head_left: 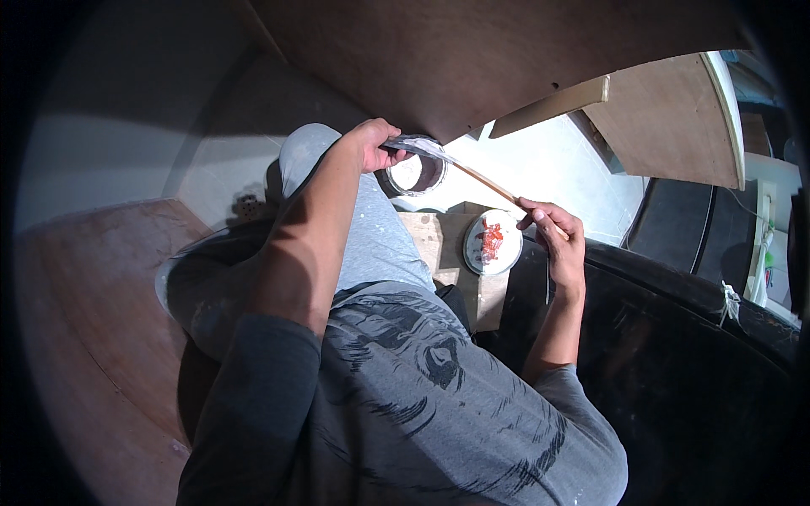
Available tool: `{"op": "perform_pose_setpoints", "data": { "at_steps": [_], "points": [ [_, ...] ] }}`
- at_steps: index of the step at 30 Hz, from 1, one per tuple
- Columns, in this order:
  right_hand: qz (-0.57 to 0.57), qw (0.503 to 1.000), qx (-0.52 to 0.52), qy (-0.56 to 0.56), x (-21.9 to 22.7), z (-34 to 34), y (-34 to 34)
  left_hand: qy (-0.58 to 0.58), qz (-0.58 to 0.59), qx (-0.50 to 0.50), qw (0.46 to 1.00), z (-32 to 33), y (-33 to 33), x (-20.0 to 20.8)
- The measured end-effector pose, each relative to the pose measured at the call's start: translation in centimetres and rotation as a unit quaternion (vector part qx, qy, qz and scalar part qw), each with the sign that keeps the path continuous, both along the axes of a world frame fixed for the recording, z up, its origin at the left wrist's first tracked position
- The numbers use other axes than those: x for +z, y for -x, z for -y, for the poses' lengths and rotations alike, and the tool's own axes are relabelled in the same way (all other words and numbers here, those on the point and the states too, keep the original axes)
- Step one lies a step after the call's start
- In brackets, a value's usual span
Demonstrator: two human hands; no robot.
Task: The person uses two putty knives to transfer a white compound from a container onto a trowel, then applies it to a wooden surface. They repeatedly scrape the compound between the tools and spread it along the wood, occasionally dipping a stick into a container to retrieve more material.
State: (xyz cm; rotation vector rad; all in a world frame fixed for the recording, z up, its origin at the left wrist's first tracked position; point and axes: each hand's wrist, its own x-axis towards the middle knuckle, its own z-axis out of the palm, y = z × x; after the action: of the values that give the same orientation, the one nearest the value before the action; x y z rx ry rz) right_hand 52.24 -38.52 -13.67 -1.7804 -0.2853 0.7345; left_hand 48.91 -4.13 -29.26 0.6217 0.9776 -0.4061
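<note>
My left hand (377,145) is gripping a dark blade (408,140) tightly, my right hand (554,228) is pinching a wooden stick (489,184), and both tools are meeting far-centre over the bucket (436,175). Tilting the blade or scraping too hard could be sending its white paste (428,147) past the rim onto my knee (312,139). Bucket is showing white inside; nearer, to the right, a white lid (474,255) is bearing a red patch (489,239), can't tell if paste or print.
</note>
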Motion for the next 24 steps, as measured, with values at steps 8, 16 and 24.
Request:
{"op": "perform_pose_setpoints", "data": {
  "at_steps": [8, 16, 24],
  "points": [
    [0.024, 1.0, -0.004, 0.012, 1.3, 0.9, -0.5, -0.005, -0.007, -0.011, 1.0, -0.2, 0.0, -1.0],
    [0.065, 0.996, -0.056, 0.011, 1.8, 1.9, -0.7, -0.092, 0.004, -0.065, 0.994, 0.7, 0.2, -0.2],
    [0.061, 0.995, -0.066, 0.051, 1.1, 2.0, -1.2, -0.064, -0.003, -0.058, 0.996, 0.5, 0.0, -0.6]
  ]
}}
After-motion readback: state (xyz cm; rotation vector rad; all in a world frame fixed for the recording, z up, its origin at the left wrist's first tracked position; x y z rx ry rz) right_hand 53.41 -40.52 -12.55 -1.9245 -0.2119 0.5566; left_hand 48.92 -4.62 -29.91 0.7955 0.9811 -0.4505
